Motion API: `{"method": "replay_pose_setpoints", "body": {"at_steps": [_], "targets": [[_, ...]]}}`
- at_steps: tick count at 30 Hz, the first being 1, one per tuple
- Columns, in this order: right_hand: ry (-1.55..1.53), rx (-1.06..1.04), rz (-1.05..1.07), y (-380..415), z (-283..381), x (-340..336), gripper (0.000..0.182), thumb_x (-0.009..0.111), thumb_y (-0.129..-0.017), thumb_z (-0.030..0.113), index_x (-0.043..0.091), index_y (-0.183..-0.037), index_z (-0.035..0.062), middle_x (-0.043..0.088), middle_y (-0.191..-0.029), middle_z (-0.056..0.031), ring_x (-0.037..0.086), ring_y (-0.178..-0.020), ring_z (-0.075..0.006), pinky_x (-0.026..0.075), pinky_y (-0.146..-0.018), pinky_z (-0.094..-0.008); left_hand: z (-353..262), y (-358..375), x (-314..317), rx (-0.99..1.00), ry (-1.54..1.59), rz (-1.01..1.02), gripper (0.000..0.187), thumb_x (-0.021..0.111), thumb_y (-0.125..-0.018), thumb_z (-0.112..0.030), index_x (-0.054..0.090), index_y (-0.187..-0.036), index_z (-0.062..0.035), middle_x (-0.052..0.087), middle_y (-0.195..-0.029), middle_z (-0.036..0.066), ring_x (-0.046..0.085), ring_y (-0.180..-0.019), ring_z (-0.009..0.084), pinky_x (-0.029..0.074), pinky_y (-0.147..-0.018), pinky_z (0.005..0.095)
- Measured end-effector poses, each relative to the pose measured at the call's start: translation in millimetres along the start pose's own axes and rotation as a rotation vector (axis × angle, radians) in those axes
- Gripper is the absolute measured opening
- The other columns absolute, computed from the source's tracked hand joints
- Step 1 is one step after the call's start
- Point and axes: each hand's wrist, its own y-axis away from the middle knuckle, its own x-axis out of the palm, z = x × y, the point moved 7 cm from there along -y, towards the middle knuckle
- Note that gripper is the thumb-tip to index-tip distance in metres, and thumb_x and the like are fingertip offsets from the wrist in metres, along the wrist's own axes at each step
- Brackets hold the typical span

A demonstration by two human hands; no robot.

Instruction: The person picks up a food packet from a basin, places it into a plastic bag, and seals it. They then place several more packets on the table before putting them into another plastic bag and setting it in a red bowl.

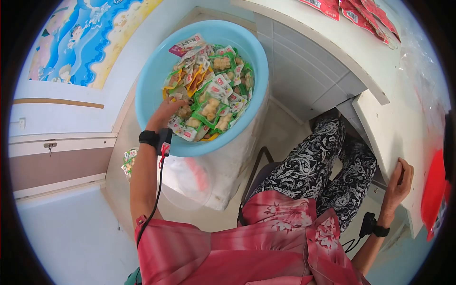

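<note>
My left hand (168,112) reaches over the near left rim of a round light-blue basin (259,61) and touches the small food packets inside. Its fingertips are partly lost among the packets, so whether they grip one is unclear. Green-edged clear packets (209,109) with pale contents fill the right and near side of the basin. Yellow-edged packets (192,80) lie in its left part. Over on the right, my right hand (401,183) rests on the edge of the white table (380,118), its fingers bent together and nothing visible in them.
Red packets (354,14) lie on the table at the top right, near clear plastic film (422,71). A red container (433,190) stands at the right edge. A few packets (128,163) are on the floor left of the basin. White plastic sacking (223,175) lies under the basin.
</note>
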Motion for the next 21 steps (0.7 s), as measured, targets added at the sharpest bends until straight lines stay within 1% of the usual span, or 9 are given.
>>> {"method": "replay_pose_setpoints", "body": {"at_steps": [1, 4, 6, 8, 11, 12, 15, 19, 21], "targets": [[0.005, 0.007, 0.004, 0, -1, 0, 0.013, 0.057, -0.101, 0.001, 0.068, -0.109, -0.0001, 0.057, -0.09, -0.0025, 0.043, -0.071, -0.0095, 0.036, -0.061, -0.0246, 1, -1, 6, -0.018, 0.138, 0.07, 0.058, 0.071, -0.093, -0.024, 0.048, -0.141, -0.0016, 0.063, -0.127, 0.014, 0.06, -0.12, 0.0238, 0.05, -0.1, 0.0387], [0.002, -0.01, 0.003, 0, 2, 1, 0.013, 0.057, -0.101, 0.001, 0.068, -0.109, -0.0001, 0.057, -0.09, -0.002, 0.043, -0.071, -0.0089, 0.036, -0.061, -0.0244, -5, -2, 19, 0.077, 0.146, 0.098, 0.056, 0.071, -0.089, -0.021, 0.051, -0.136, 0.0012, 0.06, -0.121, 0.015, 0.066, -0.105, 0.019, 0.058, -0.08, 0.0336], [-0.023, -0.005, 0.002, 0, 2, 2, 0.013, 0.057, -0.101, 0.001, 0.068, -0.109, -0.0002, 0.057, -0.09, -0.0019, 0.043, -0.071, -0.0087, 0.036, -0.062, -0.0243, -35, 15, 40, 0.504, 0.015, 0.165, 0.057, 0.071, -0.088, -0.02, 0.049, -0.137, -0.0007, 0.06, -0.118, 0.015, 0.067, -0.102, 0.02, 0.059, -0.08, 0.0357], [-0.027, -0.001, 0.002, 0, 1, 1, 0.013, 0.057, -0.101, 0.001, 0.068, -0.108, -0.0002, 0.057, -0.09, -0.0018, 0.043, -0.071, -0.0087, 0.036, -0.062, -0.0242, -43, 2, 67, 0.235, 0.31, 0.16, 0.061, 0.071, -0.09, -0.023, 0.044, -0.14, -0.0035, 0.061, -0.117, 0.017, 0.068, -0.098, 0.0253, 0.06, -0.082, 0.0375], [-0.014, 0.009, 0.0, 0, -1, -1, 0.013, 0.057, -0.101, 0.001, 0.068, -0.108, -0.0001, 0.058, -0.089, -0.0018, 0.043, -0.071, -0.0089, 0.036, -0.062, -0.0241, -85, 25, 80, 0.135, 0.357, 0.234, 0.071, 0.069, -0.094, -0.026, 0.033, -0.149, 0.0002, 0.06, -0.123, 0.025, 0.069, -0.103, 0.0328, 0.06, -0.086, 0.0395], [-0.013, 0.013, 0.002, 0, 0, 0, 0.013, 0.057, -0.101, 0.001, 0.068, -0.109, 0.0, 0.058, -0.089, -0.0018, 0.043, -0.071, -0.009, 0.037, -0.063, -0.0241, -84, 18, 68, 0.274, 0.528, 0.314, 0.073, 0.067, -0.098, -0.028, 0.028, -0.151, 0.004, 0.058, -0.128, 0.032, 0.069, -0.11, 0.0383, 0.06, -0.09, 0.042], [-0.005, 0.006, -0.004, 0, 1, 0, 0.014, 0.057, -0.101, 0.001, 0.068, -0.109, 0.0003, 0.058, -0.089, -0.002, 0.044, -0.071, -0.0093, 0.037, -0.063, -0.0244, -113, 37, 28, 0.444, 0.564, 0.095, 0.069, 0.064, -0.101, -0.027, 0.028, -0.149, 0.0064, 0.057, -0.131, 0.035, 0.066, -0.117, 0.0409, 0.06, -0.093, 0.0447], [-0.014, 0.019, 0.003, 0, 2, 1, 0.014, 0.057, -0.1, 0.0, 0.068, -0.109, 0.0002, 0.058, -0.09, -0.0027, 0.044, -0.071, -0.01, 0.037, -0.062, -0.0249, -73, 22, -36, 0.386, 0.084, -0.204, 0.055, 0.067, -0.097, -0.029, 0.05, -0.134, 0.0081, 0.068, -0.107, 0.021, 0.071, -0.096, 0.0281, 0.06, -0.079, 0.0351], [-0.008, 0.011, 0.006, 0, 1, 1, 0.014, 0.056, -0.1, 0.0, 0.068, -0.109, 0.0001, 0.058, -0.09, -0.0032, 0.044, -0.071, -0.0105, 0.037, -0.063, -0.0252, -38, -2, -61, 0.28, -0.096, -0.333, 0.04, 0.068, -0.095, -0.029, 0.065, -0.114, 0.0059, 0.065, -0.087, 0.011, 0.064, -0.073, 0.0191, 0.054, -0.063, 0.0294]]}}
